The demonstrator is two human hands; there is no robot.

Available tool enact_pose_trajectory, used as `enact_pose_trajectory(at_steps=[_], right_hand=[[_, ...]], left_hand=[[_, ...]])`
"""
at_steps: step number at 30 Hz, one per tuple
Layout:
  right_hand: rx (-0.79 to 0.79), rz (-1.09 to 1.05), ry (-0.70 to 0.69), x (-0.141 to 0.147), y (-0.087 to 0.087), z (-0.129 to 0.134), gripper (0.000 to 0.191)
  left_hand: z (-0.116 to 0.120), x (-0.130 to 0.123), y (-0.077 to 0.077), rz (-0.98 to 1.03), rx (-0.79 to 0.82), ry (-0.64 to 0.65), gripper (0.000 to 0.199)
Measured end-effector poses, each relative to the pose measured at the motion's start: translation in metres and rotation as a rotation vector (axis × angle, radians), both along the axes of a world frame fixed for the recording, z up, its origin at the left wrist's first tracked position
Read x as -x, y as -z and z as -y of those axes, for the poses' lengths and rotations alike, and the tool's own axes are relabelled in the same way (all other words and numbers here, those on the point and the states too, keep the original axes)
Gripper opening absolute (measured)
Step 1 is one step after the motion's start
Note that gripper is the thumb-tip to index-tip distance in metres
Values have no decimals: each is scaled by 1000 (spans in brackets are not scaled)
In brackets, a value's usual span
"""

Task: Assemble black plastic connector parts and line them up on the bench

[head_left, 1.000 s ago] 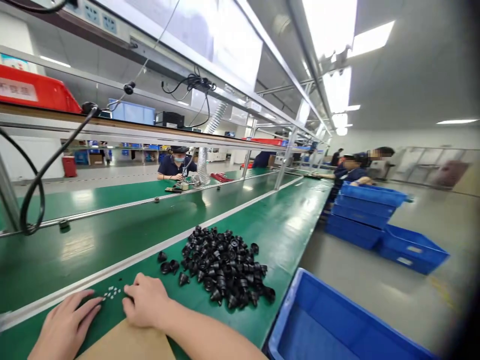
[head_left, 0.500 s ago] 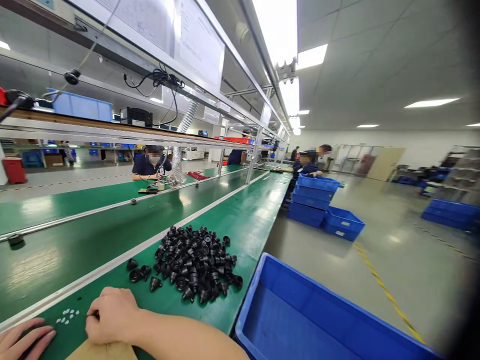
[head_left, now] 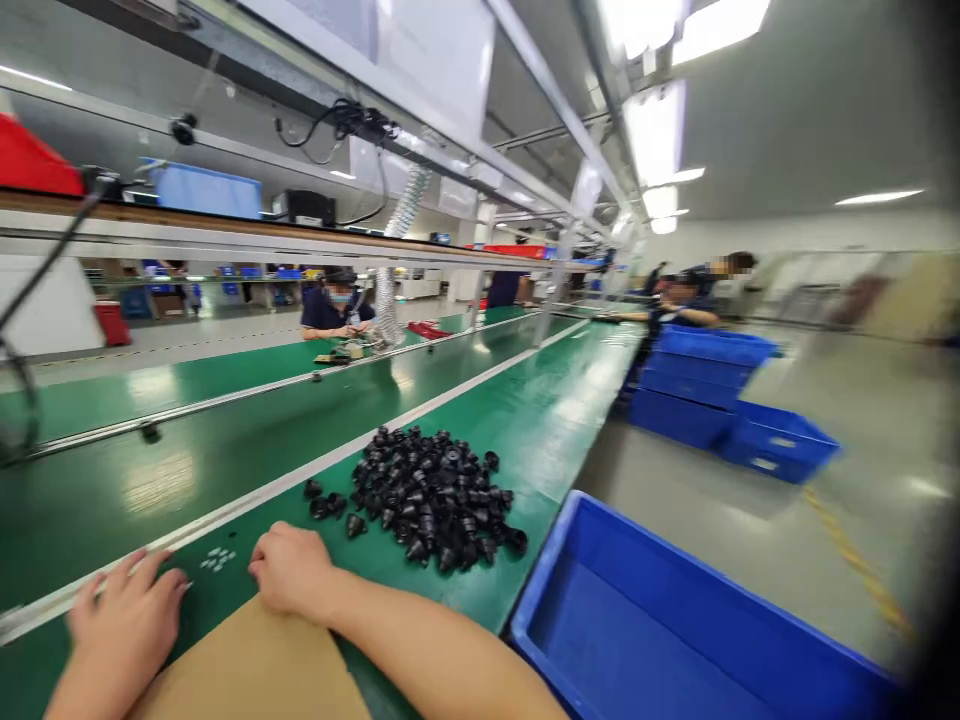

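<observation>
A brown cardboard piece (head_left: 259,665) lies at the lower left, in front of me on the green workbench. Beside its left edge is my left hand (head_left: 127,610), its fingers spread and pointing at the pale rail. My right hand (head_left: 292,565) rests at the cardboard's far edge with its fingers curled in; whatever they hold is hidden. Between the hands lie several small white bits (head_left: 217,560) and a tiny dark speck. Beyond my right hand is a heap of black stepped, cone-like rubber or plastic parts (head_left: 435,500), with several loose ones at its left.
A large blue bin (head_left: 637,620) stands against the bench's right edge. Stacked blue crates (head_left: 697,385) are on the floor farther off. A shelf (head_left: 300,240) with cables runs above the bench. Across the line sits a co-worker (head_left: 337,305); other people work farther along.
The view has swung left and slightly down, so everything sits farther right. More of my left hand and the cardboard shows. My right hand remains at the cardboard; the heap looks unchanged.
</observation>
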State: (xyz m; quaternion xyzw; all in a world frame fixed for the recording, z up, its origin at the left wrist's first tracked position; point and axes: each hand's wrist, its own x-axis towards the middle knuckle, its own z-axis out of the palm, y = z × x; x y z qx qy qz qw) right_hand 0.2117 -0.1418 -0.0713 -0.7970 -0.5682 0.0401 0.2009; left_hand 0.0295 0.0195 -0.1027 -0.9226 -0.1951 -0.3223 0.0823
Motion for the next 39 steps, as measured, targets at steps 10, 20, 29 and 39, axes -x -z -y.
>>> enact_pose_trajectory(at_steps=[10, 20, 29, 39], right_hand=[[-142, -52, -96, -6, -5, 3, 10], [-152, -47, -125, -8, -3, 3, 14], [-192, -68, -140, -8, -3, 2, 15], [-587, -341, -475, 7, -25, 18, 19]], left_hand=[[34, -4, -31, -90, 122, -179, 24], [33, -5, -35, -38, 221, -123, 22], [34, -5, -42, 4, 284, -72, 25], [96, -28, -36, 593, 1465, 370, 43]])
